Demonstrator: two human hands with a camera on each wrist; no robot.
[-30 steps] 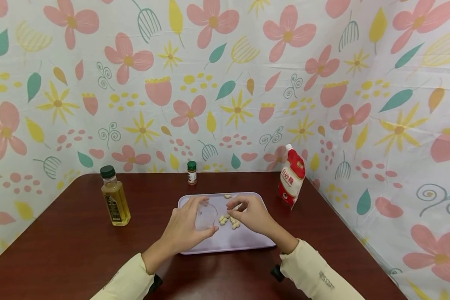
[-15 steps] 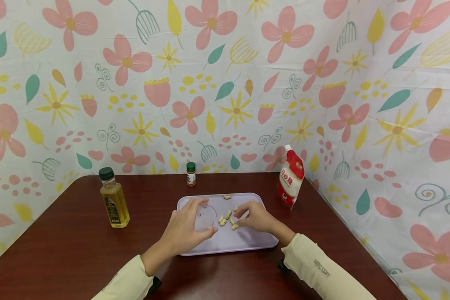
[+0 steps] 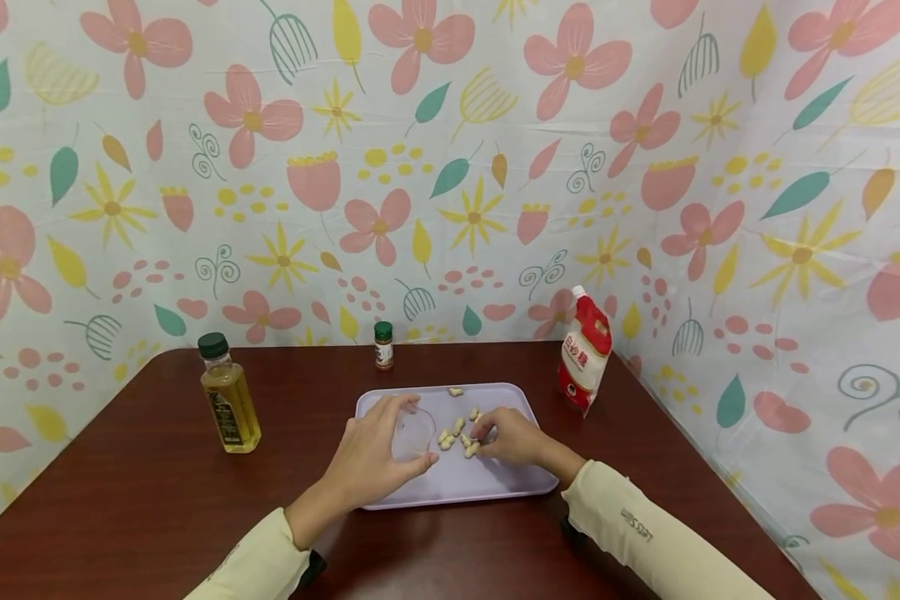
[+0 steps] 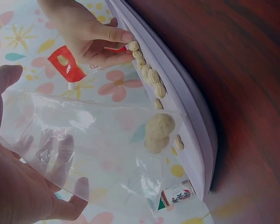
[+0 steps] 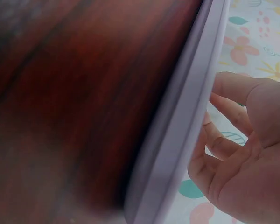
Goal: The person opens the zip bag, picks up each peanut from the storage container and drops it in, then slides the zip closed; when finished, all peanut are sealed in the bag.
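Note:
My left hand (image 3: 375, 450) grips a clear see-through container (image 4: 98, 140), thumb and fingers curved round it above the tray's left half. Inside or behind its wall, a peanut (image 4: 159, 133) looks large in the left wrist view. My right hand (image 3: 513, 437) reaches down to several unshelled peanuts (image 3: 468, 447) on the pale lilac tray (image 3: 450, 492). Between its thumb and finger, in the left wrist view, one small peanut (image 4: 133, 45) is pinched. From the right wrist view, the tray's rim (image 5: 191, 93) hides those fingertips.
On the left stands an oil bottle (image 3: 230, 400) with a dark green cap. A small green-capped spice jar (image 3: 384, 346) stands behind the tray. At the right is a red and white pouch (image 3: 585, 354). Floral cloth (image 3: 450, 167) hangs behind the brown table (image 3: 307, 375).
My right hand has moved from beside the container, rightward and down to the peanuts, uncovering several of them. The left hand and the container stay about where they were.

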